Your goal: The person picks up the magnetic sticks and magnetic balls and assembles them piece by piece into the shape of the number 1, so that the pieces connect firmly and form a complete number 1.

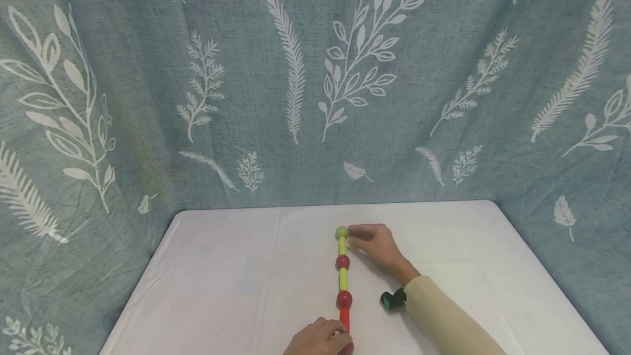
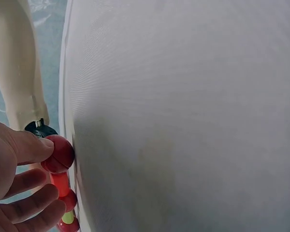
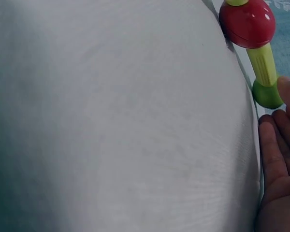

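Observation:
A straight chain of toy balls and rods runs up the table. At its far end is a green ball [image 1: 342, 232], joined by yellow-green rods [image 1: 343, 279] to a red ball [image 1: 342, 262] and another red ball [image 1: 344, 299]. Nearest comes a red rod [image 1: 344, 318], ending in a third red ball [image 2: 59, 153]. My left hand [image 1: 320, 337] grips that near ball, thumb on its side and the other fingers spread along the chain. Beside the green ball is my right hand [image 1: 377, 242], fingers extended, thumb tip overlapping the ball in the right wrist view.
The chain lies on a white-covered table [image 1: 222, 278]. A blue-grey curtain [image 1: 315, 169] with white leaf prints hangs around the back and sides. A small dark device [image 1: 393, 299] sits at the right wrist, by the cream sleeve [image 1: 443, 316].

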Motion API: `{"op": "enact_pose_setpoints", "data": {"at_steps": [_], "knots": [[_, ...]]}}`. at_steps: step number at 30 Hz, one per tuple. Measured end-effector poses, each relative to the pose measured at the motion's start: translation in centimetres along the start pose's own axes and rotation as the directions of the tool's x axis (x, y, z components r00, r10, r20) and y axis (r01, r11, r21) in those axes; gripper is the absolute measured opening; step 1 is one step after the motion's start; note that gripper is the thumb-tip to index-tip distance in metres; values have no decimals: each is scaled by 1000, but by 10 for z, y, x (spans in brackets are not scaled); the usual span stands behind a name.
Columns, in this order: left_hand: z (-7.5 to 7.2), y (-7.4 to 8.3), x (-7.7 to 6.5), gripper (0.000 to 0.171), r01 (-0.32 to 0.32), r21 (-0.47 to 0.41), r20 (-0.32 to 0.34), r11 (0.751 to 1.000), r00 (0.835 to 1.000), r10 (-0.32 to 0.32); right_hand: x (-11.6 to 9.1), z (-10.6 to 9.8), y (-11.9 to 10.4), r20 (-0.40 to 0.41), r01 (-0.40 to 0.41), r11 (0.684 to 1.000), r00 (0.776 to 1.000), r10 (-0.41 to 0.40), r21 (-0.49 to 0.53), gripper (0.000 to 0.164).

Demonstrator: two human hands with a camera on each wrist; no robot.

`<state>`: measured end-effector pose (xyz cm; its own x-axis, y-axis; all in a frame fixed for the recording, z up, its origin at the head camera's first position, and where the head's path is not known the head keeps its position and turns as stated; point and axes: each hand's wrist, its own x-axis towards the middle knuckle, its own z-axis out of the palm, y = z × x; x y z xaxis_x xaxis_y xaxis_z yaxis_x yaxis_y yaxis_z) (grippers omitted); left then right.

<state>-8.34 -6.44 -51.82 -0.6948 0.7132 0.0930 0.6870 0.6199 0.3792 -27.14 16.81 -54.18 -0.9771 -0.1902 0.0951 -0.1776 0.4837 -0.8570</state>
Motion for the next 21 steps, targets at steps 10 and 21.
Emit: {"op": "enact_pose_setpoints", "data": {"at_steps": [10, 21], "knots": [[-4, 5, 0, 13, 15, 47, 9, 999, 1000, -16, -1, 6, -7, -6, 38, 999, 999, -38, -38, 35], [-8, 10, 5, 16, 43, 38, 76, 998, 996, -46, -2, 6, -3, -25, 36, 997, 999, -38, -67, 37]]}}
